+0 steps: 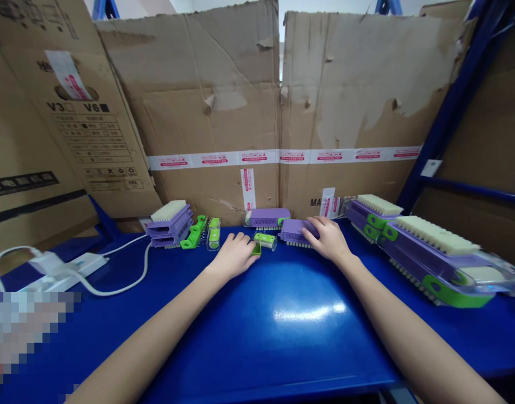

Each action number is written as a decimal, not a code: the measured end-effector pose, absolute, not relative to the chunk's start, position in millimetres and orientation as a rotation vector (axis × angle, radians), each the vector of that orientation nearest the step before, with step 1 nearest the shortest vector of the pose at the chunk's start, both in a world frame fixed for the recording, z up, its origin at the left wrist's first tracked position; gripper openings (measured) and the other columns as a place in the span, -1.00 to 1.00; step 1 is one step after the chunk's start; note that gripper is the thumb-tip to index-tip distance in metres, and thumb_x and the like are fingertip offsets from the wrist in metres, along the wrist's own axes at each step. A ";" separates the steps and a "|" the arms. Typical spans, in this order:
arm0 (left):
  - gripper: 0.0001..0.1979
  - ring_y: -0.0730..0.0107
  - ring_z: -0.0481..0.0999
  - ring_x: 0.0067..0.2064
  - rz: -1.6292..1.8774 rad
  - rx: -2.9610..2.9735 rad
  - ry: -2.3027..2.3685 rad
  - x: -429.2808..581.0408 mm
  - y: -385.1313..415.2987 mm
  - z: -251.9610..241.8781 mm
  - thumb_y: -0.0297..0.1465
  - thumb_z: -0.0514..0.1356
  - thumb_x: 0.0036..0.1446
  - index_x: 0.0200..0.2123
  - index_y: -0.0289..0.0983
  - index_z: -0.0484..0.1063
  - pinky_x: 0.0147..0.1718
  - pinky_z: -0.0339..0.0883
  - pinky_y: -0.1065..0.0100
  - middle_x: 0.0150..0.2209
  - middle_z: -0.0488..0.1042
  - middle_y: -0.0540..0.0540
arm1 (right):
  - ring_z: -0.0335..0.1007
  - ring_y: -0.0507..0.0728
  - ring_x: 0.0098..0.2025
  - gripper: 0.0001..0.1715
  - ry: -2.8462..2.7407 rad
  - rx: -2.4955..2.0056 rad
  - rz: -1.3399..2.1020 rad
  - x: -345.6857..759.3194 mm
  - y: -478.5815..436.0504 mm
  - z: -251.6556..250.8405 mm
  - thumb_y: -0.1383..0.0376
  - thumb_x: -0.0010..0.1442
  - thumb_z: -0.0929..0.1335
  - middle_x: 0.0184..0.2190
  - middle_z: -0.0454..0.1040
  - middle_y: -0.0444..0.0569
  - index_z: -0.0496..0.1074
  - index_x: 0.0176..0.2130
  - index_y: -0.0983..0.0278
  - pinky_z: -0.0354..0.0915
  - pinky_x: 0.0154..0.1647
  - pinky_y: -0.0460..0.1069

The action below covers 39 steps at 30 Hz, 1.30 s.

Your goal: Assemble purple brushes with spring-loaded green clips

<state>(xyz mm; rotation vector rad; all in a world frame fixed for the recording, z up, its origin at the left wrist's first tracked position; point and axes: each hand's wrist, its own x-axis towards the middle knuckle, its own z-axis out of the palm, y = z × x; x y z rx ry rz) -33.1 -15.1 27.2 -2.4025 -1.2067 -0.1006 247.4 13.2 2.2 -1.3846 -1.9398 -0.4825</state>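
Note:
My left hand rests on the blue table, its fingers curled around a small green piece. A clear-and-green part lies just beyond it. My right hand lies over a purple brush block, fingers closed on its right end. Another purple brush lies behind, against the cardboard.
Stacked purple brushes with green clips sit at the left. A long row of purple brushes with cream bristles runs along the right. A white power strip and cable lie far left. Cardboard walls close off the back.

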 end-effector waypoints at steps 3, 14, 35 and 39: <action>-0.58 0.08 0.40 -0.09 -0.179 -2.442 -1.196 -24.7 -6.7 28.4 -0.11 0.00 0.22 -0.23 -0.33 0.46 -0.14 0.21 0.14 -0.23 0.48 -0.25 | 0.40 0.26 -0.06 -0.55 -1.928 -1.424 -0.476 249.1 13.6 2.6 0.07 0.24 0.23 -0.11 0.48 0.12 0.42 -0.05 0.29 0.26 -0.07 0.12; -0.43 0.04 0.39 0.08 -0.810 -2.263 -2.123 -11.7 59.6 39.1 -0.07 -0.08 0.21 0.14 -0.32 0.21 -0.03 0.25 0.19 0.05 0.36 -0.34 | 0.44 0.20 -0.16 -0.58 -1.927 -1.252 -0.311 247.3 9.8 4.6 0.11 0.25 0.21 -0.22 0.50 0.07 0.44 -0.09 0.31 0.33 -0.12 0.05; -0.71 0.05 0.34 0.07 -0.477 -2.369 -1.750 7.4 43.9 49.8 -0.24 0.03 0.20 -0.14 -0.30 0.36 -0.03 0.25 0.12 -0.02 0.41 -0.27 | 0.43 0.19 -0.15 -0.60 -1.874 -1.244 -0.244 242.6 8.7 3.7 0.12 0.25 0.20 -0.21 0.51 0.06 0.44 -0.09 0.26 0.34 -0.10 0.07; -0.65 0.05 0.40 -0.01 -0.437 -2.365 -1.797 5.1 43.8 51.4 -0.19 0.05 0.17 -0.08 -0.31 0.30 -0.06 0.25 0.12 -0.09 0.45 -0.28 | 0.43 0.20 -0.15 -0.59 -1.867 -1.236 -0.236 242.3 9.4 3.2 0.11 0.25 0.20 -0.20 0.51 0.07 0.44 -0.09 0.27 0.35 -0.10 0.08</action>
